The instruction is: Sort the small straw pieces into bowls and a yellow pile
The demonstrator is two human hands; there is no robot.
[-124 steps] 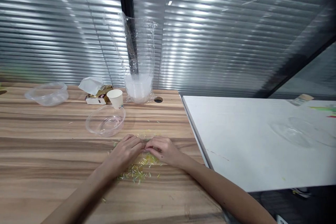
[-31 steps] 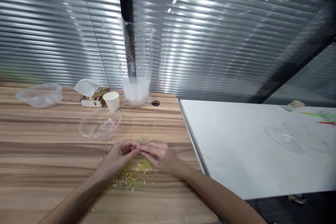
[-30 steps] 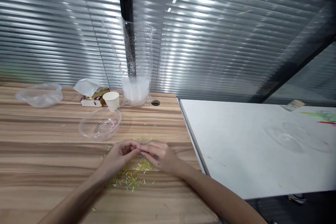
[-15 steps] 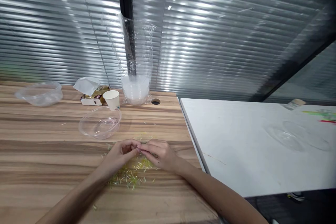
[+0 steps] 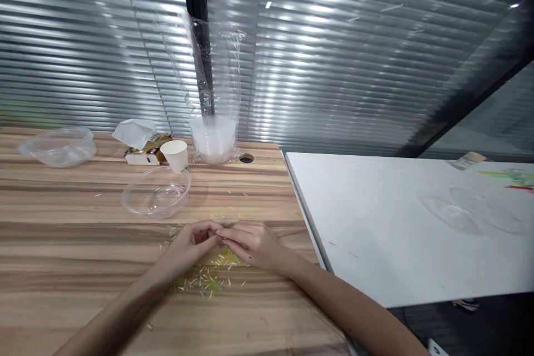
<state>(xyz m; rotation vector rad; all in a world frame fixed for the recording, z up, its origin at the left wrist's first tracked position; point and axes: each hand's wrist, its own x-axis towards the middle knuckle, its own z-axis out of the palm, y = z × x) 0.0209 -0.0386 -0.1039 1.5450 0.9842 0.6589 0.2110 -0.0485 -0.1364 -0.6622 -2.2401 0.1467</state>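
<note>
Strips [image 5: 207,281], at six o'clock from left hand [image 5: 188,246] and right hand [image 5: 255,245]; grip pinched closed, cannot tell if holding anything; seems fine fingerwork, next needing steadiness.

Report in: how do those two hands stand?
Left hand and right hand: fingertips together, anything between them too small to tell. Yellow-green snippets scattered on the table. Nearest clear bowl beyond, out of their way.

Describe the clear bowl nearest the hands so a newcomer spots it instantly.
Find the wood-grain table. Beyond the person's left hand and the scattered yellow-green bits, a round see-through bowl sits in front of the paper cup. Unlike the other clear container, farther left, it stands nearer the hand, with the cup directly behind it.
</note>
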